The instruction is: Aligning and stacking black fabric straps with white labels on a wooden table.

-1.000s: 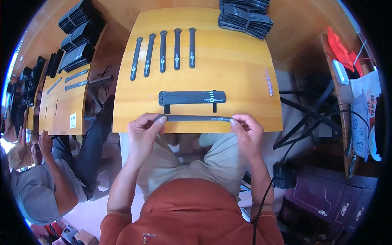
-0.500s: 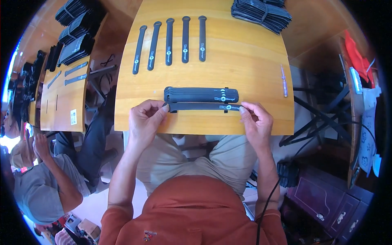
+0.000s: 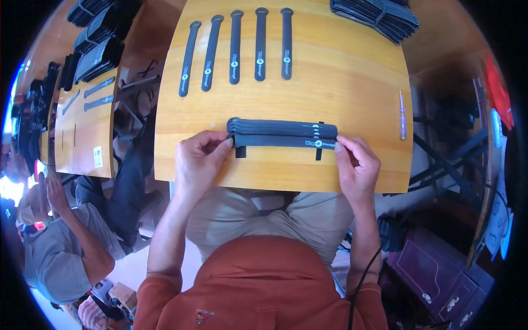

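My left hand (image 3: 202,159) pinches the left end of a dark hook-and-loop strap (image 3: 275,141) with white print. Its right end is between the thumb and fingers of my right hand (image 3: 358,165). The strap lies level along the near side of an overlapping stack of similar straps (image 3: 275,127), touching it. Two short black strips, a left strip (image 3: 241,153) and a right strip (image 3: 319,155), stick out from beneath toward me. Farther back, several single straps (image 3: 235,47) lie in a row, their rounded slotted ends pointing away.
A screwdriver (image 3: 402,118) with a clear purplish handle lies near the right table edge. Tied bundles of dark straps (image 3: 379,16) sit at the far right. On the left, a second table (image 3: 82,148) carries more straps and bundles, with a person in grey (image 3: 66,253) beside it.
The strap between my hands has come up against the near side of the stack, closing the small gap. My view has shifted slightly, so the table appears larger.
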{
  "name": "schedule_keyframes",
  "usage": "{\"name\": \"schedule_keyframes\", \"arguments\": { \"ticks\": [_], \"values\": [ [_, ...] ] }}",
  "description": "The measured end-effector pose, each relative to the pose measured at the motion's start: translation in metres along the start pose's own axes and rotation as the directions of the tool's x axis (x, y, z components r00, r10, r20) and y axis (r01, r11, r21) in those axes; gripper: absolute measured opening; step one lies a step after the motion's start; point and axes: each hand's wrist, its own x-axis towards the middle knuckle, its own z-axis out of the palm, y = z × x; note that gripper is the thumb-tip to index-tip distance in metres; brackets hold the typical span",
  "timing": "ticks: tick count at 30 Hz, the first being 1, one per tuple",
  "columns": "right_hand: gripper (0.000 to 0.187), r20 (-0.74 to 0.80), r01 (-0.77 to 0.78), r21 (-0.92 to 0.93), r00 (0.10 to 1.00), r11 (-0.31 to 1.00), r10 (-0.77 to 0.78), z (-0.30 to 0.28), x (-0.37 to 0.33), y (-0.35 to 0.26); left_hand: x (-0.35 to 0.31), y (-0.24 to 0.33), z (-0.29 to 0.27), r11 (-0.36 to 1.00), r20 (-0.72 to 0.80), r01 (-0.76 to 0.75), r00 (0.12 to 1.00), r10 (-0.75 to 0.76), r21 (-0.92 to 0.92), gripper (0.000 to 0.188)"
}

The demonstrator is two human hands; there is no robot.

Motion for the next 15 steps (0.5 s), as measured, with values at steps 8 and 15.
{"name": "schedule_keyframes", "arguments": {
  "ticks": [8, 15],
  "values": [
    [0.011, 0.014, -0.027, -0.023, 1.0, 0.999, 0.027, -0.001, 0.001, -0.0004, 0.0034, 0.0039, -0.0001, 0.998, 0.022, 0.052, 0.998, -0.051, -0.041, 0.013],
    [0.01, 0.012, -0.043, -0.008, 0.999, 0.999, 0.043, 0.0003, -0.0003, 0.0009, 0.0059, 0.0002, -0.0004, 0.997, 0.036, 0.054, 0.998, -0.052, -0.059, 0.012]
  ]
}}
